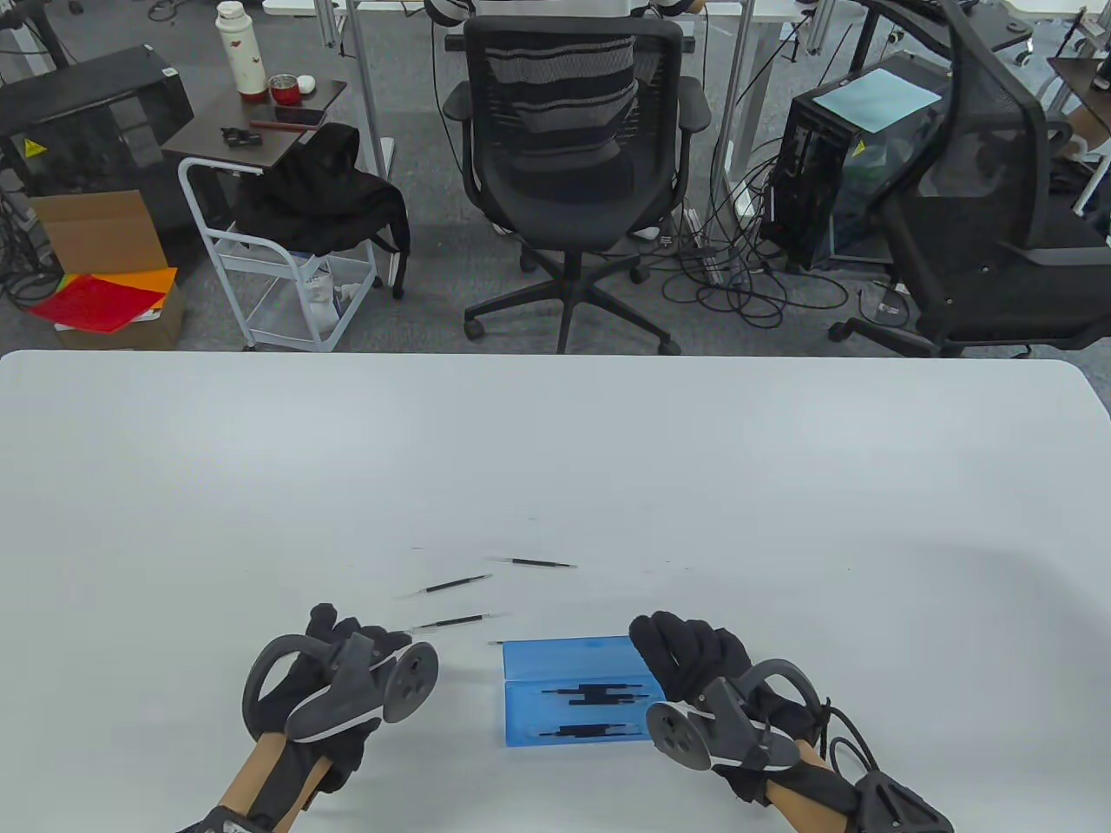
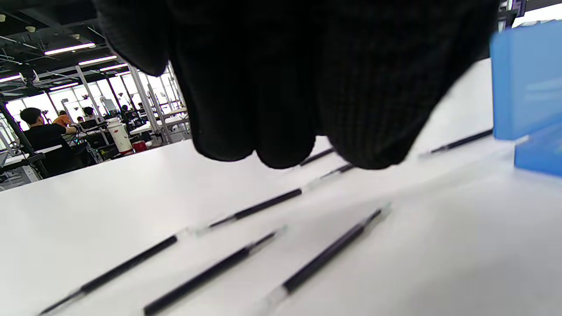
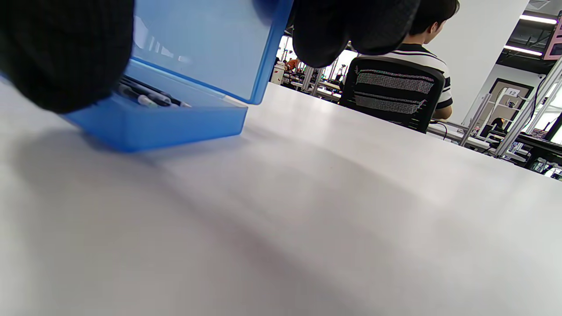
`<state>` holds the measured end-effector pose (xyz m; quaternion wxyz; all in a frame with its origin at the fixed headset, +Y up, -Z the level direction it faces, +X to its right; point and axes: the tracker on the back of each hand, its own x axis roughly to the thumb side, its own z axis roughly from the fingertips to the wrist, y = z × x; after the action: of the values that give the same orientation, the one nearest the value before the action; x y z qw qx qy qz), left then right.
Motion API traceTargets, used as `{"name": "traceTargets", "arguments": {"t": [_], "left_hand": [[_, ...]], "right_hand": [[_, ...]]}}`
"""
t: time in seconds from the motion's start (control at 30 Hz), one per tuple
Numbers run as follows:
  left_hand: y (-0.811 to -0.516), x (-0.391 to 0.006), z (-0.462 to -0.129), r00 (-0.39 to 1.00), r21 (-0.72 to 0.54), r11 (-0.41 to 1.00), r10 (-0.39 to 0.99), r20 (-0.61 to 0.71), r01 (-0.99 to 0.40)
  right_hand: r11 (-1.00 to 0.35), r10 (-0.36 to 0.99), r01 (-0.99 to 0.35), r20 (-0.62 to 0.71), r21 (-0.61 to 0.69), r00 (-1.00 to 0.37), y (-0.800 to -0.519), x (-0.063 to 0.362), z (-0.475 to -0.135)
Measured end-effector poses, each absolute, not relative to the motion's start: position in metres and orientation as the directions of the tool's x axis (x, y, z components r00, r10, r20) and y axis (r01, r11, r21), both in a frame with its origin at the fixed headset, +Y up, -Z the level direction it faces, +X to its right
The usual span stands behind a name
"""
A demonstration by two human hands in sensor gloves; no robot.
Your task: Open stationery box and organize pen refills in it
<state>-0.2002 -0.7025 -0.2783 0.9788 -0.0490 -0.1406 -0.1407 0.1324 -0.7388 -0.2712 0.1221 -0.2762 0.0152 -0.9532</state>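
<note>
An open blue stationery box [image 1: 575, 718] lies near the table's front edge, its lid [image 1: 568, 659] tilted up at the far side. Black pen refills [image 1: 599, 692] lie inside, also seen in the right wrist view as refills [image 3: 149, 97] in the tray. My right hand [image 1: 673, 646] grips the lid's right end, thumb [image 3: 66, 57] before the box [image 3: 167, 123] and fingers [image 3: 351, 30] behind the lid. Loose refills [image 1: 456, 584] lie left of the box. My left hand [image 1: 364, 638] hovers at their near end; its fingers [image 2: 281, 145] hang over the refills [image 2: 254, 208], holding nothing.
The white table [image 1: 781, 486] stretches bare beyond the refills to its far edge. Beyond that edge stand a black office chair [image 1: 573, 130], a white cart [image 1: 278, 260] and a computer tower [image 1: 833, 182]. A person in a striped shirt [image 3: 423, 30] sits behind the chair.
</note>
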Motion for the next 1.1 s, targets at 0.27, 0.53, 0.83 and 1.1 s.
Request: {"name": "traceTargets", "arguments": {"t": [0.27,0.53,0.83,1.1], "left_hand": [[-0.736,-0.216,-0.280,0.917,-0.072,0.949,-0.274,0.290,0.306],[-0.742,-0.218,-0.280,0.913,-0.022,0.951,-0.290,0.288,0.309],[-0.744,-0.217,-0.280,0.910,-0.017,0.952,-0.288,0.299,0.307],[-0.746,-0.215,-0.276,0.895,0.003,0.955,-0.278,0.350,0.295]], "right_hand": [[-0.971,-0.237,0.219,0.524,-0.096,-0.818,-0.739,0.133,-0.271],[-0.971,-0.235,0.219,0.523,-0.094,-0.819,-0.739,0.133,-0.270],[-0.971,-0.237,0.220,0.522,-0.095,-0.819,-0.740,0.133,-0.270],[-0.970,-0.238,0.223,0.520,-0.093,-0.820,-0.739,0.132,-0.270]]}}
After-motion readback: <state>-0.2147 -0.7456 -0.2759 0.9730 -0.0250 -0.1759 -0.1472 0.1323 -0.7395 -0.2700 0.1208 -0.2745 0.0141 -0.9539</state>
